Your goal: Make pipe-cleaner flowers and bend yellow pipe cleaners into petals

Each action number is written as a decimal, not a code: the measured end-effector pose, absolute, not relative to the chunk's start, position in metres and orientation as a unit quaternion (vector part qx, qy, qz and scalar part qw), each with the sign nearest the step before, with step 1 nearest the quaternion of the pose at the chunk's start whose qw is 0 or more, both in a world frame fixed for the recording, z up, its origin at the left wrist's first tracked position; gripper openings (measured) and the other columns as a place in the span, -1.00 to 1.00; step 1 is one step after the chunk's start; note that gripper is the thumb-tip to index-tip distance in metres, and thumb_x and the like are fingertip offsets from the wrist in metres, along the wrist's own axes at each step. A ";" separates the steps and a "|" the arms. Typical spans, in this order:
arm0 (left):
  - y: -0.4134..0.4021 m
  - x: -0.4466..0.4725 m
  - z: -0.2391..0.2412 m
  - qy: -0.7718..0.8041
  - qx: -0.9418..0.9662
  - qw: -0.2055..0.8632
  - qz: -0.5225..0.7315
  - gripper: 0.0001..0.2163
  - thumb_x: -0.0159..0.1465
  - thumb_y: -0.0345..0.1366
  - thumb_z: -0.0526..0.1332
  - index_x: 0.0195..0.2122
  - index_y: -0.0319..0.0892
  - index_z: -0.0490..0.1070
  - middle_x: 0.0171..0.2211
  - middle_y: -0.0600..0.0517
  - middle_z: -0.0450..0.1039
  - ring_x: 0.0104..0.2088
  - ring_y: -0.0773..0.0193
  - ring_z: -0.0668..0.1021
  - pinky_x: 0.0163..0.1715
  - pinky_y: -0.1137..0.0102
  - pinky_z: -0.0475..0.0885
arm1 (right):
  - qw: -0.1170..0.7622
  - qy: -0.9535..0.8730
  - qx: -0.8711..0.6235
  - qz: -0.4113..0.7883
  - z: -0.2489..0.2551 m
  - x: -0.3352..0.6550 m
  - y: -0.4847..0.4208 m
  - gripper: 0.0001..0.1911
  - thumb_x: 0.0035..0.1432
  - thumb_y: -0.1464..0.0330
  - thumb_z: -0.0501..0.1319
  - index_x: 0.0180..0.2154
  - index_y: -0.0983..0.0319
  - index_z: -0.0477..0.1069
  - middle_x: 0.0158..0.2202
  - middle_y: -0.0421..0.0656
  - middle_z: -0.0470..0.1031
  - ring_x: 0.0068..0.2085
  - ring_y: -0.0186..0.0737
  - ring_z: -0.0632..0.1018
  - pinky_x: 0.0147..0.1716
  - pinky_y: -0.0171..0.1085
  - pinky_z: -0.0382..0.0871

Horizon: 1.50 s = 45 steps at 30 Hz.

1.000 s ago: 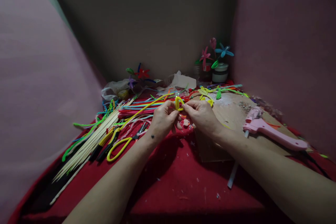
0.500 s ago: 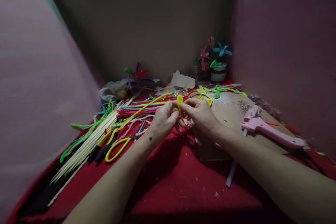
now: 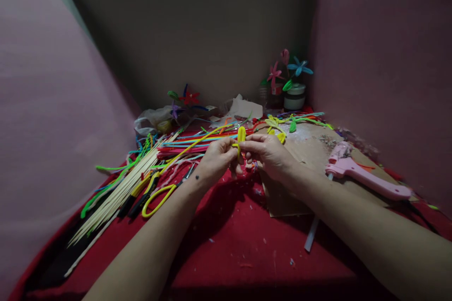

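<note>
A yellow pipe cleaner point(image 3: 241, 134), bent into a narrow upright loop, is pinched between my two hands above the red cloth. My left hand point(image 3: 219, 156) grips its lower part, where a short yellow end pokes out sideways. From the other side, the thumb and forefinger of my right hand point(image 3: 268, 151) close on the loop. My fingers hide the loop's lower end. Behind my hands lie several straight pipe cleaners point(image 3: 190, 140) in red, blue and yellow.
Left are wooden sticks point(image 3: 116, 193), pliers point(image 3: 141, 196) and yellow-handled scissors point(image 3: 158, 201). A pink glue gun point(image 3: 367, 176) rests on cardboard point(image 3: 307, 150) at right, near yellow bent pieces point(image 3: 275, 127). Pipe-cleaner flowers point(image 3: 299, 67) stand in a jar point(image 3: 294, 99) at the back.
Both hands have shifted slightly, the left one a little left and down. The yellow loop stands more upright, and its short side end now shows by the left fingers.
</note>
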<state>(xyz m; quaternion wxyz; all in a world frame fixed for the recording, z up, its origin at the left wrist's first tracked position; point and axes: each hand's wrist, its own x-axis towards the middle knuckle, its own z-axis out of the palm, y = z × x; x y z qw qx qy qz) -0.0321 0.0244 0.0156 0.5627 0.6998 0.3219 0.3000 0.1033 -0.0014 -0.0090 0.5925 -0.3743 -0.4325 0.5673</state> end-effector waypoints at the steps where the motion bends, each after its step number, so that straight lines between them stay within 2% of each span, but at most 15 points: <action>1: 0.025 -0.032 0.015 0.325 0.702 0.558 0.299 -0.91 0.11 -0.34 0.14 -0.45 -0.24 0.23 -0.64 0.11 0.36 -0.72 0.41 0.41 -0.77 0.53 0.31 | 0.590 -0.429 -0.381 0.569 -0.009 0.103 -0.002 -0.86 -0.15 0.34 0.27 -0.51 0.27 0.36 -0.66 -0.26 0.35 -0.65 -0.44 0.31 -0.69 -0.41 0.16; 7: 0.025 -0.031 0.012 0.371 0.730 0.503 0.276 -0.87 0.17 -0.31 0.07 -0.47 -0.25 0.30 -0.59 0.04 0.41 -0.70 0.38 0.45 -0.78 0.55 0.27 | 0.613 -0.443 -0.408 0.512 -0.009 0.100 -0.001 -0.86 -0.18 0.35 0.28 -0.53 0.27 0.36 -0.66 -0.27 0.35 -0.63 -0.43 0.33 -0.66 -0.40 0.18; 13: 0.029 -0.038 0.009 0.411 0.835 0.245 0.273 -0.83 0.06 -0.50 0.07 -0.58 -0.22 0.40 -0.66 0.10 0.37 -0.67 0.41 0.42 -0.64 0.56 0.25 | 0.608 -0.484 -0.447 0.443 -0.011 0.101 0.000 -0.90 -0.14 0.39 0.24 -0.57 0.29 0.38 -0.61 -0.24 0.40 -0.58 -0.41 0.35 -0.60 -0.38 0.21; 15: 0.033 -0.040 0.009 0.405 0.844 0.228 0.268 -0.82 0.06 -0.49 0.08 -0.52 -0.19 0.46 -0.65 0.10 0.38 -0.65 0.40 0.42 -0.59 0.54 0.27 | 0.609 -0.482 -0.449 0.442 -0.011 0.100 0.000 -0.91 -0.14 0.40 0.23 -0.57 0.29 0.37 -0.63 -0.25 0.39 -0.59 -0.41 0.35 -0.60 -0.38 0.20; 18: 0.040 -0.044 0.012 0.430 0.815 0.206 0.329 -0.82 0.06 -0.41 0.14 -0.35 -0.16 0.50 -0.49 0.06 0.45 -0.56 0.37 0.44 -0.54 0.52 0.29 | 0.615 -0.464 -0.442 0.459 -0.008 0.099 -0.002 -0.91 -0.15 0.40 0.24 -0.58 0.29 0.36 -0.65 -0.26 0.38 -0.61 -0.41 0.35 -0.61 -0.38 0.20; 21: 0.042 -0.046 0.018 0.432 0.769 0.265 0.390 -0.80 0.04 -0.33 0.20 -0.30 -0.21 0.49 -0.41 0.01 0.45 -0.50 0.37 0.43 -0.51 0.51 0.31 | 0.610 -0.465 -0.420 0.484 -0.005 0.098 -0.004 -0.90 -0.17 0.41 0.26 -0.60 0.29 0.37 -0.67 -0.25 0.38 -0.63 -0.43 0.33 -0.62 -0.38 0.20; 23: 0.040 -0.047 0.023 0.405 0.748 0.372 0.373 -0.78 0.05 -0.27 0.21 -0.29 -0.24 0.49 -0.50 0.04 0.42 -0.57 0.41 0.38 -0.57 0.52 0.27 | 0.600 -0.462 -0.416 0.504 -0.004 0.098 -0.005 -0.92 -0.18 0.42 0.27 -0.59 0.30 0.40 -0.66 -0.23 0.39 -0.62 -0.42 0.35 -0.61 -0.37 0.22; 25: 0.038 -0.048 0.028 0.393 0.726 0.430 0.365 -0.77 0.05 -0.26 0.21 -0.30 -0.26 0.48 -0.62 0.11 0.34 -0.66 0.47 0.28 -0.64 0.54 0.19 | 0.592 -0.448 -0.425 0.517 -0.004 0.098 -0.004 -0.94 -0.18 0.43 0.27 -0.58 0.30 0.42 -0.65 -0.21 0.41 -0.61 -0.40 0.37 -0.58 -0.36 0.24; 28: 0.035 -0.049 0.032 0.399 0.705 0.435 0.394 -0.79 0.03 -0.26 0.25 -0.34 -0.26 0.47 -0.69 0.16 0.27 -0.71 0.52 0.19 -0.70 0.56 0.09 | 0.586 -0.448 -0.440 0.512 -0.006 0.097 -0.004 -0.96 -0.20 0.45 0.26 -0.60 0.30 0.43 -0.67 -0.21 0.40 -0.63 -0.41 0.35 -0.60 -0.35 0.21; 34: 0.034 -0.047 0.028 0.382 0.673 0.532 0.345 -0.88 -0.01 -0.32 0.27 -0.47 -0.26 0.43 -0.69 0.15 0.30 -0.74 0.55 0.19 -0.74 0.58 0.04 | 0.560 -0.501 -0.421 0.508 -0.007 0.096 -0.006 -0.89 -0.19 0.48 0.18 -0.67 0.29 0.39 -0.70 -0.24 0.33 -0.64 -0.43 0.29 -0.60 -0.35 0.16; 40: 0.030 -0.041 0.024 0.409 0.655 0.501 0.391 -0.91 -0.04 -0.41 0.27 -0.57 -0.28 0.35 -0.66 0.10 0.38 -0.75 0.55 0.24 -0.75 0.57 0.07 | 0.553 -0.507 -0.424 0.507 -0.006 0.097 -0.006 -0.87 -0.22 0.48 0.16 -0.71 0.29 0.37 -0.72 -0.23 0.32 -0.65 -0.42 0.28 -0.61 -0.34 0.13; 42: 0.031 -0.043 0.024 0.403 0.660 0.510 0.377 -0.90 -0.04 -0.40 0.28 -0.56 -0.28 0.35 -0.67 0.11 0.37 -0.75 0.56 0.23 -0.75 0.58 0.06 | 0.549 -0.510 -0.426 0.507 -0.006 0.097 -0.006 -0.88 -0.23 0.48 0.16 -0.72 0.29 0.37 -0.73 -0.23 0.31 -0.65 -0.43 0.27 -0.61 -0.34 0.13; 45: 0.034 -0.045 0.025 0.373 0.674 0.530 0.354 -0.85 -0.02 -0.34 0.30 -0.41 -0.26 0.42 -0.63 0.12 0.38 -0.72 0.56 0.24 -0.72 0.58 0.07 | 0.541 -0.503 -0.430 0.519 -0.006 0.097 -0.006 -0.91 -0.25 0.47 0.17 -0.70 0.30 0.38 -0.72 -0.23 0.33 -0.66 -0.43 0.28 -0.61 -0.34 0.13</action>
